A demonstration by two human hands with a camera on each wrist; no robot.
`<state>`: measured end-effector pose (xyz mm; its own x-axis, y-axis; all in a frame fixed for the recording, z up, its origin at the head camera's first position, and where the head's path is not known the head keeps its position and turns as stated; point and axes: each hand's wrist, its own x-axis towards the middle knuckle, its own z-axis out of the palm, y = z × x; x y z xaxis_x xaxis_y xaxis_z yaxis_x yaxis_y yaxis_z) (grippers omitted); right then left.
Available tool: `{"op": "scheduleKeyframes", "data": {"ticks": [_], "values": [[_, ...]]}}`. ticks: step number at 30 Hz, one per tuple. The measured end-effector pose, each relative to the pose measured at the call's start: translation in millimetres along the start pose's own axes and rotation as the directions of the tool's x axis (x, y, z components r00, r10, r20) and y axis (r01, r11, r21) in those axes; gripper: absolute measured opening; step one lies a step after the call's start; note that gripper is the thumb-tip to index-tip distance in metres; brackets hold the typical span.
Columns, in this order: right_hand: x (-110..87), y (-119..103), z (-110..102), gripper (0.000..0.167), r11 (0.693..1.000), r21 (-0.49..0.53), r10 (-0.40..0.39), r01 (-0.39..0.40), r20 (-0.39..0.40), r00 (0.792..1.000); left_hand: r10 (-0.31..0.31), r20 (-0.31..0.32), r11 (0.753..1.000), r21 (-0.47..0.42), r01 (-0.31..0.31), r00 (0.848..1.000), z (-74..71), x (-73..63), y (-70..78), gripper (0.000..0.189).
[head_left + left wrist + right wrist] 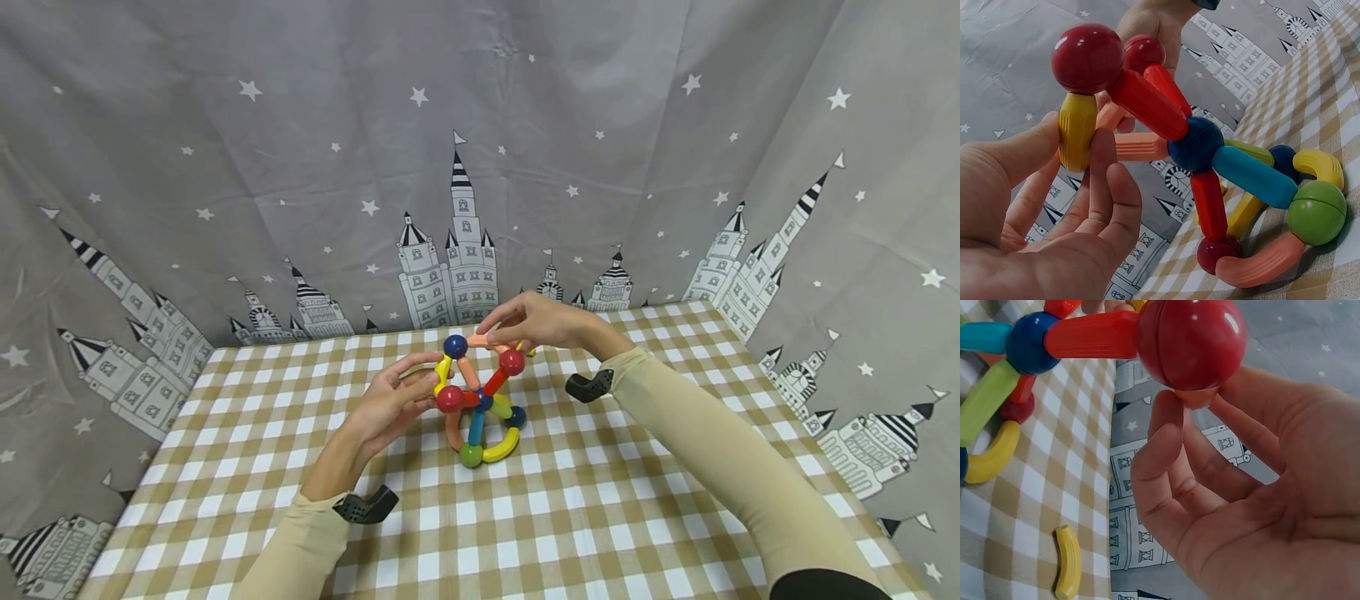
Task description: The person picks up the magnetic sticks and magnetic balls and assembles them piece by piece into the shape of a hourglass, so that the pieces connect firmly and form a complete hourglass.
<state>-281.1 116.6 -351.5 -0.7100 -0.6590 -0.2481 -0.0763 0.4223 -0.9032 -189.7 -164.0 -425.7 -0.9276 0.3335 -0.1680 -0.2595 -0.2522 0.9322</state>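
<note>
A structure of coloured rods and balls stands on the checked cloth. Around its central blue ball [1196,144], red, blue, orange and light green rods fan out. My left hand [386,408] pinches a yellow rod [1077,134] between thumb and fingers, just under a red ball [1088,58]. On the other side, my right hand [543,321] pinches an orange rod [1197,398] beneath a second red ball [1191,340], which partly hides it. At the top back sits a dark blue ball [455,347]. A green ball [1317,213] rests low at the front, joined to curved rods.
One loose curved yellow rod [1068,562] lies on the checked tablecloth [600,500], apart from the structure. Behind the table hangs a grey curtain [570,125] printed with castles and stars.
</note>
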Motion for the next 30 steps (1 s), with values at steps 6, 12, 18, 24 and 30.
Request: {"op": "scheduleKeyframes", "data": {"ticks": [6,12,18,24,30], "values": [[6.0,1.8,-4.6,0.026,1.0,-0.01,-0.014,0.014,0.045,0.999,0.004,-0.003,1.0,-0.009,-0.005,1.0,5.3,-3.1,0.8,0.027],[8.8,3.7,-5.3,0.027,1.0,-0.013,-0.022,0.023,0.065,0.998,0.027,-0.01,1.0,-0.014,-0.027,1.0,9.3,-6.2,1.8,0.025],[8.8,4.6,-4.8,0.026,1.0,-0.024,-0.019,0.02,0.056,0.998,0.035,-0.013,0.999,-0.014,-0.035,0.999,10.4,-6.8,1.7,0.025],[6.9,6.6,-4.6,0.027,0.998,-0.047,-0.039,0.042,0.058,0.998,0.02,-0.023,1.0,-0.008,-0.02,1.0,10.5,-8.1,3.0,0.026],[3.3,11.4,-8.0,0.033,0.999,-0.004,-0.051,0.051,0.026,0.998,0.01,-0.023,1.0,0.001,-0.01,1.0,10.7,-8.6,4.5,0.027]]}}
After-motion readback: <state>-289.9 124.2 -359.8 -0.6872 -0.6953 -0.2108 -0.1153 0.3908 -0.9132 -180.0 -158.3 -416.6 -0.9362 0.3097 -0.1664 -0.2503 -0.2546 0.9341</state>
